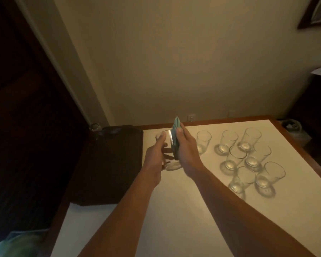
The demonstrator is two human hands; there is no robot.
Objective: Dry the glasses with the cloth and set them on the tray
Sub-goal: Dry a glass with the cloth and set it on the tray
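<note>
I see the held glass (167,151) above the table's (174,219) far left part, just right of the dark tray (109,164), lying roughly on its side between both hands. My left hand (156,156) is curled around its wall, fingers closed on it. My right hand (185,149) is closed on a folded green cloth (175,138), pressing it against the glass's right side.

Risk, as I judge it: the wall is smooth and perhaps wet, so a hard wipe from the right could push it out of the left hand's grip. The dim light and motion blur make the rim hard to place.

Seven more tumblers (237,160) stand upright and clustered to the right, some touching; a careless reach could topple several. All look empty.

Tray: appears to hold no glasses, though its surface is too dark to be sure. One small glass object (95,127) sits just beyond its far left corner.
</note>
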